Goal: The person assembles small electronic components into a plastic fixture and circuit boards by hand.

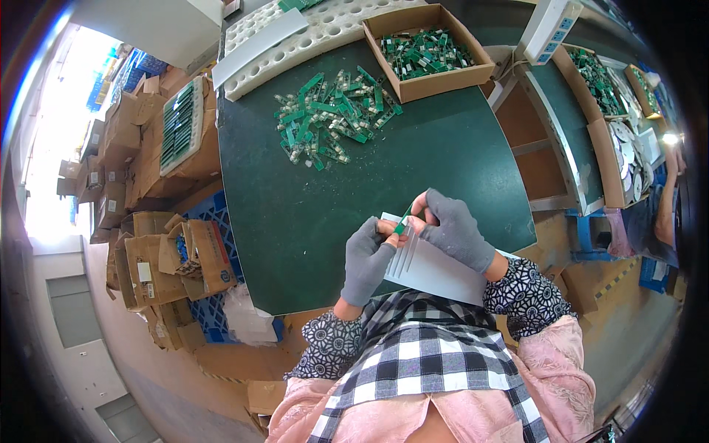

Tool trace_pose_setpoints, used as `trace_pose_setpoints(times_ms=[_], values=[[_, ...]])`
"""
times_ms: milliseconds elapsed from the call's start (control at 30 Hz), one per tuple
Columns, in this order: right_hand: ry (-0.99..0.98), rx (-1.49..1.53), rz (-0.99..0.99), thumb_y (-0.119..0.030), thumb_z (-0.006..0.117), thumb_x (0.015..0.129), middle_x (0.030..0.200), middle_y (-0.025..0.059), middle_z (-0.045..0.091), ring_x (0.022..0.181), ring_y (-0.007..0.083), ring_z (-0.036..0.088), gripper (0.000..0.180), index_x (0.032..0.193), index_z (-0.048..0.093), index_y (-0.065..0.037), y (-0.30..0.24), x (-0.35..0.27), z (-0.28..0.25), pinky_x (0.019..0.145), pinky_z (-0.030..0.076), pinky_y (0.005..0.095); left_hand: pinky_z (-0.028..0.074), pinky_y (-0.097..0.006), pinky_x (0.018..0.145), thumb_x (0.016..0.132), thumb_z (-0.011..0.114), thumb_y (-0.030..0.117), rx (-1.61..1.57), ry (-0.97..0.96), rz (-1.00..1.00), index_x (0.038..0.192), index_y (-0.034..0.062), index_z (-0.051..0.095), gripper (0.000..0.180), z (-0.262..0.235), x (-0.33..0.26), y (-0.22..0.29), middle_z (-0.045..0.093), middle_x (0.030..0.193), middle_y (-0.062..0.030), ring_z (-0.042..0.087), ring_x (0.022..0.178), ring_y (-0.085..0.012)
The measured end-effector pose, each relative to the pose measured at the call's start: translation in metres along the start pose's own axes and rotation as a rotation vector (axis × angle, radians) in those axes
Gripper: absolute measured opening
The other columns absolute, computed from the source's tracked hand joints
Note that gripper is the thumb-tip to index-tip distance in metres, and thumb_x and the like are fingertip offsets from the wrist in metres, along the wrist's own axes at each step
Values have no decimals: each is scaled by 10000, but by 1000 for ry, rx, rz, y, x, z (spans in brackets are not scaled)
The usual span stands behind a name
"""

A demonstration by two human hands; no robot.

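Note:
Both of my hands wear grey gloves with bare fingertips and meet above the near part of the green tabletop. Between the fingertips of my left hand (369,255) is the lower end of a narrow green circuit board (402,224). My right hand (454,229) pinches near its upper end, so the strip slants between the two hands. Under my hands lies a white slotted plate (436,272), overhanging the table's near edge toward my lap. Farther off on the table is a loose pile of small green circuit boards (332,114) with pale parts on them.
A cardboard box (443,83) of green boards stands at the back right, beside a white power strip (546,33). White foam trays with round holes (325,46) line the back edge. Cartons (140,273) crowd the left floor. A person's arm (667,199) shows far right.

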State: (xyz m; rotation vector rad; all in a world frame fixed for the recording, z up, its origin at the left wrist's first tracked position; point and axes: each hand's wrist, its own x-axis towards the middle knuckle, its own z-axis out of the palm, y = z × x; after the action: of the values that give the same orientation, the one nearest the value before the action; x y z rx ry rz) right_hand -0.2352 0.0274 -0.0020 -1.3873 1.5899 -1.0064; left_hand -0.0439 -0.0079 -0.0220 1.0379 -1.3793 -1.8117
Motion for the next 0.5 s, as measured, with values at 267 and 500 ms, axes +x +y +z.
trace_pose_setpoints(times_ms=[267,500], values=[[-133,402,152,-195,647,939,673,-26,542,504,47,493,208,1018,599,-9,-2,16,-23,466,398,216,524,-293,862,943,589,69,79,-8,-34,1033,-27,588,132,2,-9,11,648,997,-105,653,927,-153],[217,352,-24,-205,627,949,617,-17,517,513,58,490,217,1012,610,2,-41,108,-107,478,392,233,483,-426,946,789,768,185,1074,-45,424,1106,93,637,355,-5,-46,16,608,1203,-90,583,1123,-324]])
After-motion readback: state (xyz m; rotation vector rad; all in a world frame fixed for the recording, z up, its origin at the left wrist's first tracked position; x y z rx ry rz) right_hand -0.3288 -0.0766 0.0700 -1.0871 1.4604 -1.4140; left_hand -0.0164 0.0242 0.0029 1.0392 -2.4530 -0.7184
